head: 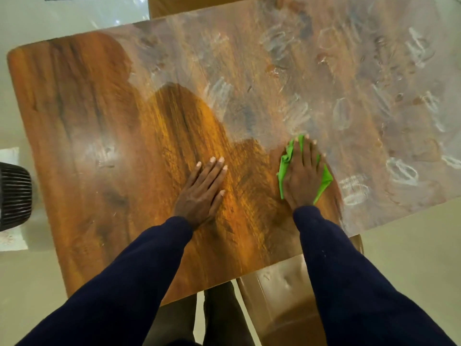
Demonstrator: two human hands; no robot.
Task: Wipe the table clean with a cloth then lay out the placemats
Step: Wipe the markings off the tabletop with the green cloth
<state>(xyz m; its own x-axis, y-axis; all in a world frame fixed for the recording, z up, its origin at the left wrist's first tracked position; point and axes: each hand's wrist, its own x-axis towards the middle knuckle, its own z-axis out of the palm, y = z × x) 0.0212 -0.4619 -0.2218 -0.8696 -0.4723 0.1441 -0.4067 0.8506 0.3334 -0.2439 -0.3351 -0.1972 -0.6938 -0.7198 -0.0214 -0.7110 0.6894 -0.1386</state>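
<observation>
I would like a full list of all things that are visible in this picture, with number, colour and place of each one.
table: one, brown wood, fills most of the view
smears: many, whitish, on the far and right part of the table
cloth: one, bright green, on the table under the right hand
chair: one, brown seat, at the near edge of the table
ribbed object: one, black, at the left edge of the view, partly cut off
floor: pale beige, around the table
sleeves: two, dark navy, from the bottom of the view
left hand: flat on the bare wood, fingers straight
right hand: presses on the cloth, fingers spread
</observation>
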